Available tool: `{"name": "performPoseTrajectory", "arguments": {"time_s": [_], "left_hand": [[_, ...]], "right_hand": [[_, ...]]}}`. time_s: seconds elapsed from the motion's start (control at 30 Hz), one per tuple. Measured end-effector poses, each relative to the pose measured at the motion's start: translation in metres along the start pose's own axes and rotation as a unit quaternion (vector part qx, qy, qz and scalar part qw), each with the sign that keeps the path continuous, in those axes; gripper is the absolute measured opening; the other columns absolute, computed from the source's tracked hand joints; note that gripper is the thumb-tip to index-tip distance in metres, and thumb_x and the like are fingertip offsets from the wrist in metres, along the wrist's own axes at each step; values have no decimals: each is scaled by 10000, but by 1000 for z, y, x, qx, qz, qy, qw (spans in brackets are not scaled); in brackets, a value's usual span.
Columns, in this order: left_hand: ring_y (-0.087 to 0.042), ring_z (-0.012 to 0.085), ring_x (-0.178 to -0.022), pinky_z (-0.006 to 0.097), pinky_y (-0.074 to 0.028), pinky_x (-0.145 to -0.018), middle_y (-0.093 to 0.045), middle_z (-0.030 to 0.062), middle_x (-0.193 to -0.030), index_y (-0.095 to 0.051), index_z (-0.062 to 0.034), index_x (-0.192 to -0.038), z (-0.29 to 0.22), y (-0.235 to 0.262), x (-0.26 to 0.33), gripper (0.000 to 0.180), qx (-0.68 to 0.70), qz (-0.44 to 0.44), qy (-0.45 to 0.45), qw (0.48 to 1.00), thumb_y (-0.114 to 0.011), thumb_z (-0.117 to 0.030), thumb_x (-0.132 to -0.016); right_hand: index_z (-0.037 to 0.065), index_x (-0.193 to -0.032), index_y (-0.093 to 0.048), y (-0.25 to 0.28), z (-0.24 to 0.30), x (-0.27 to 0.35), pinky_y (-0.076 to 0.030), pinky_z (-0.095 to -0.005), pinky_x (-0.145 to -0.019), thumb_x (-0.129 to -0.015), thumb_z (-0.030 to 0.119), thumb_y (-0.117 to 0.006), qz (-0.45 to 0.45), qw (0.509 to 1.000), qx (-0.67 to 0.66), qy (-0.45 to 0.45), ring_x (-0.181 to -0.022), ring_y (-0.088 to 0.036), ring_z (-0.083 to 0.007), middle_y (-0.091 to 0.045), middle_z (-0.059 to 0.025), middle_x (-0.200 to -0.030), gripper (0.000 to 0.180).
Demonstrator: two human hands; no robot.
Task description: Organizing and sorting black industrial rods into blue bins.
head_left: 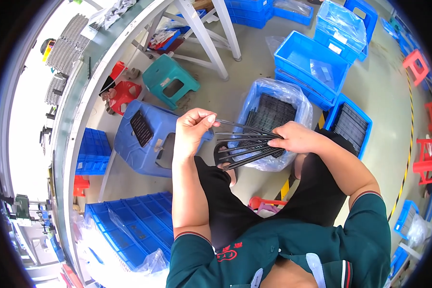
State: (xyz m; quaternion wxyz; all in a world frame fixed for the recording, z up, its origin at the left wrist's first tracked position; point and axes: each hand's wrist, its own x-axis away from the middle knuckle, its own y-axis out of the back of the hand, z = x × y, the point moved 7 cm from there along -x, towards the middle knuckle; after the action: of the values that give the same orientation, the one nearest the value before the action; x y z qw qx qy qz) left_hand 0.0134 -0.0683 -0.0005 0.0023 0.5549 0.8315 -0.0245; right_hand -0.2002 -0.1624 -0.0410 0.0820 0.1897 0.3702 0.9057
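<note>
Several thin black rods (249,147) fan out from my right hand (297,137), whose fingers and thumb are closed on their right-hand ends. My left hand (195,127) pinches the left end of the uppermost rod between thumb and fingertips. That rod stands a little apart from the others. Below both hands, a blue crate lined with clear plastic (302,103) holds many similar black rods (273,111) laid in rows. Just left of my left hand stands a blue plastic stool (129,134) with a flat dark bundle (141,128) on its seat.
A second blue crate of dark rods (353,122) stands beyond my right arm. Stacked blue crates (312,60) rise behind it. A green stool (165,77) and a red stool (125,96) are at the far left, by the long workbench (84,91). More blue crates (134,225) sit lower left.
</note>
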Motion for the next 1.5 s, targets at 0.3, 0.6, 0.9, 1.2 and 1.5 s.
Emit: {"name": "performPoseTrajectory", "arguments": {"time_s": [0.3,0.6,0.9,1.2,1.5], "left_hand": [[-598,113,-669,224,-453,-633,-627,55,-728,-618,26,-849,6,-6,-1,78,4,38,19,999,-645,-40,-818],[-450,129,-589,250,-343,-549,-569,75,-677,-606,1,-843,18,-34,2,185,297,192,92,931,-670,-170,-809],[-439,128,-616,242,-334,-547,-519,29,-648,-596,-29,-816,22,-43,0,157,341,135,33,930,-655,-174,-827],[-605,133,-727,250,-478,-699,-637,80,-814,-625,5,-901,10,-23,0,134,208,57,-13,976,-655,-101,-825],[-626,143,-761,255,-488,-736,-645,73,-813,-618,29,-937,7,-29,-7,120,57,60,33,996,-613,6,-819]], "right_hand": [[-21,-887,-604,-1,-8,6,-441,-436,-679,-868,406,-522,27,1000,-1,15,-763,-574,-384,-589,-219,-739,435],[-47,-902,-596,9,1,17,-446,-390,-637,-870,360,-543,52,994,-61,69,-679,-587,-347,-581,-205,-676,412],[-34,-853,-585,11,-6,15,-438,-410,-635,-869,363,-545,10,997,-40,70,-697,-571,-375,-571,-220,-695,399],[-43,-836,-573,8,-8,11,-430,-403,-618,-881,357,-529,-12,995,-70,69,-644,-554,-367,-552,-204,-647,405],[-56,-899,-580,10,-19,-1,-449,-403,-632,-868,366,-545,-7,997,-59,50,-669,-570,-377,-571,-222,-681,424]]}}
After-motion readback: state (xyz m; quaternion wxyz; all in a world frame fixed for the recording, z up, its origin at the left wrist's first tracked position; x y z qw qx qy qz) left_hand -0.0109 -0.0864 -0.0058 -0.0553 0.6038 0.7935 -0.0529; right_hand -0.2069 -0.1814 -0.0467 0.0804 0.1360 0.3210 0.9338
